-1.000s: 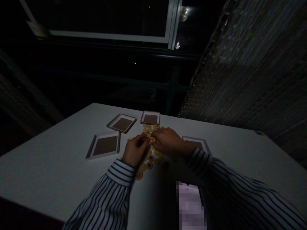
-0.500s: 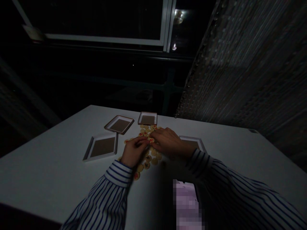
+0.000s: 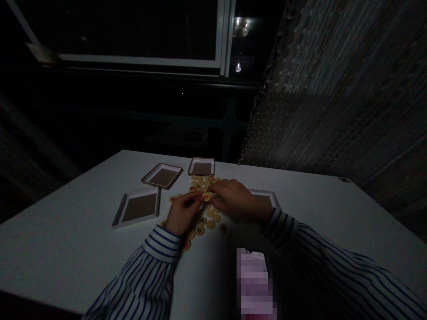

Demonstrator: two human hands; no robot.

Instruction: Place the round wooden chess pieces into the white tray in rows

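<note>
Several round wooden game pieces (image 3: pixel 200 222) with red or dark characters lie scattered on a white table (image 3: pixel 66 249). My left hand (image 3: pixel 182 213) and my right hand (image 3: pixel 235 200) meet over the pile, fingertips pinched together on one red-marked piece (image 3: pixel 206 196). Both sleeves are blue-and-white striped. The hands hide part of the pile.
Shallow square trays stand around the pile: one at the left (image 3: pixel 136 209), one at the back left (image 3: pixel 162 175), one at the back (image 3: pixel 201 166), one at the right (image 3: pixel 267 198) half behind my right wrist. A window frame and a textured wall lie beyond the table.
The view has drifted, shifting everything slightly left. My hands stay together over the pieces, fingers working on the same spot.
</note>
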